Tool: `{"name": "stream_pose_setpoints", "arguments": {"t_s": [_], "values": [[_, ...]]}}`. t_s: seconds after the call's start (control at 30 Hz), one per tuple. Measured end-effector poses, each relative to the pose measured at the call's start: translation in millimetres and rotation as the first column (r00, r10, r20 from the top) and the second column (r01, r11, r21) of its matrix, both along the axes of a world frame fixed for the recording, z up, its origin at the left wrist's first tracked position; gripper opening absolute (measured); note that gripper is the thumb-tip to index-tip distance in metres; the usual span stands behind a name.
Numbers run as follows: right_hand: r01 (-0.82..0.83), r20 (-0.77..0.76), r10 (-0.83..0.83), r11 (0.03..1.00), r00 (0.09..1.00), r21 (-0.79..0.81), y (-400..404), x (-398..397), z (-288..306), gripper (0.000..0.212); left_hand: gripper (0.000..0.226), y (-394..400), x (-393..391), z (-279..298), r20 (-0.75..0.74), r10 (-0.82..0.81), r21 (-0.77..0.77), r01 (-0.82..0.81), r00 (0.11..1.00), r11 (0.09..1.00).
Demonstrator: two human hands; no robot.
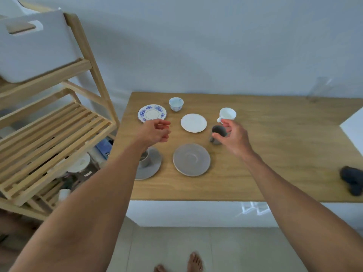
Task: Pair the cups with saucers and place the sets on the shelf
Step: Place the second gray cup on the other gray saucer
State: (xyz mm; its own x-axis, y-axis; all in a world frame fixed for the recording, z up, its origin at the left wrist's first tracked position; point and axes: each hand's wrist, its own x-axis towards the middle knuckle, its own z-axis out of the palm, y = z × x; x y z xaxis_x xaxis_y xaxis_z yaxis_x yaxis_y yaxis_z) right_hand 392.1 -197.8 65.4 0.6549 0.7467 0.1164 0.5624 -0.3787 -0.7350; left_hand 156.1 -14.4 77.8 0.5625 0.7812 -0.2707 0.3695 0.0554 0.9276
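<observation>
Right hand [234,136] fingers curled around grey cup [217,134], mid-tabletop [275,154]; left hand [157,132] loosely open, empty, hovering near left edge.

Left forearm covers the near-left part of the grey saucer [152,165] and half its grey cup [145,159]. Right hand [233,137] hides the dark grey cup's [217,134] right side; contact unclear. Dark object [352,180], far right of that hand, cut by frame edge, blurred.

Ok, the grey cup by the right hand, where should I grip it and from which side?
Take the grey cup around its body just below the rim, coming from the right, where the right hand is. It stands upright on the table, its handle seems to point to the lower left, and the white cup crowds the far side.
</observation>
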Motion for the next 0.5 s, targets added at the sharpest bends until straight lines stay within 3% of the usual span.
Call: {"name": "stream_pose_setpoints", "arguments": {"t_s": [0.23, 0.5], "values": [[0.031, -0.040, -0.037, 0.987, 0.999, -0.156, -6, 35, -23, 0.090, 0.030, -18, 31, -41, -0.152, -0.083, -0.064, 0.074, 0.985, 0.995], [-0.052, -0.172, 0.018, 0.979, 0.985, -0.197, 16, 56, -49, 0.097, 0.046, -17, 44, -69, -0.352, -0.074, 0.018, 0.086, 0.933, 0.996]]}}
